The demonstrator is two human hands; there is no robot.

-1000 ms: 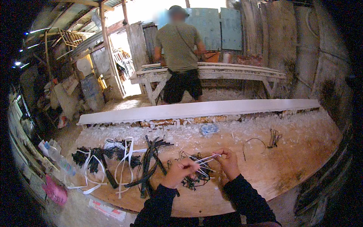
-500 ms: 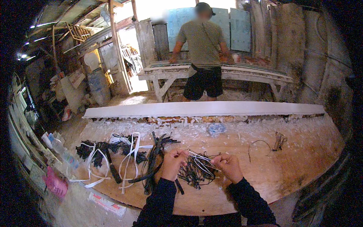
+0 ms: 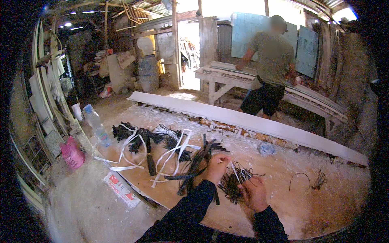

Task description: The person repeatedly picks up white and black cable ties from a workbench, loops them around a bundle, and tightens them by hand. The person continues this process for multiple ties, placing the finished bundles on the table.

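Note:
Above a wooden tabletop [image 3: 291,214], my left hand [image 3: 218,168] pinches one end of a thin white cord [image 3: 236,171]. Fingers closed, my right hand [image 3: 255,193] grips the looped part of this cord, lower and to the right. Beneath and between both hands lies a tangled pile of dark thin cords [image 3: 231,188]. Just left of my left hand are dark flat strips [image 3: 198,160], partly covered by my hand and sleeve. Farther left lie white flat straps [image 3: 174,152], a bundle of white cords [image 3: 165,130], black frayed cord bundles [image 3: 135,135] and a dark stick-like tool [image 3: 150,162].
A long white moulding [image 3: 243,121] runs along the table's far edge. A blue crumpled piece [image 3: 266,149] and a small dark cord bundle [image 3: 319,179] lie right. A plastic bottle [image 3: 96,123] and pink bag [image 3: 72,152] are left. Beyond, a person [image 3: 270,56] works at a bench [image 3: 227,77].
The view has turned left, shifting the scene rightward. My right hand has come down and nearer the dark pile, and the white cord now hangs more steeply between my hands.

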